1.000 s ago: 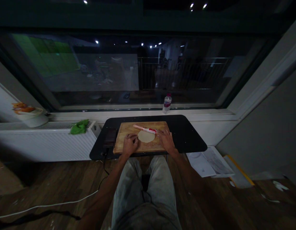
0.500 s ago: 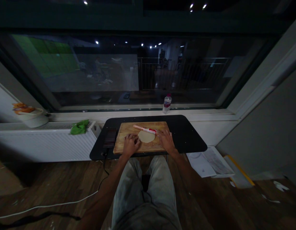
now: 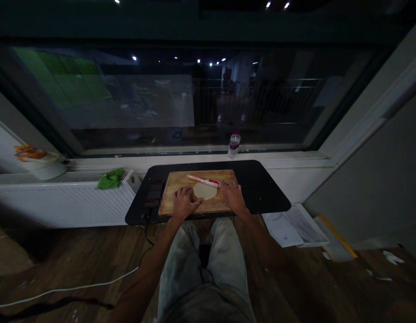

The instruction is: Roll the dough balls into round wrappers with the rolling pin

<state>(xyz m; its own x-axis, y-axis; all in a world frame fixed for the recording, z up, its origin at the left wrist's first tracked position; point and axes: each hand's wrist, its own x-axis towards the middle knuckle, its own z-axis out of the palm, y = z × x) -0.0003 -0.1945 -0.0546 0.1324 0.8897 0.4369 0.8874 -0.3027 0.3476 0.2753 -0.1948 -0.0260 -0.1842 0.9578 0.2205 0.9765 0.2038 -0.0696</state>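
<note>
A flat round disc of pale dough [image 3: 205,190] lies on a wooden board [image 3: 181,181] that sits on a small black table [image 3: 261,188]. A thin rolling pin [image 3: 203,181] with a red band rests on the board just behind the dough. My left hand [image 3: 184,202] lies on the board at the dough's left edge, fingers spread and touching it. My right hand [image 3: 232,196] rests flat at the dough's right edge, close to the pin's right end. Neither hand holds anything.
A plastic water bottle [image 3: 234,144] stands on the sill behind the table. A dark small object [image 3: 154,193] sits left of the board. On the radiator at left lie a green cloth [image 3: 110,178] and a white bowl [image 3: 42,163]. Papers [image 3: 295,226] lie on the floor at right, a white cable [image 3: 66,287] at left.
My left hand has opened its fingers and slid slightly right toward the dough. My right hand, the dough and the pin stay where they were.
</note>
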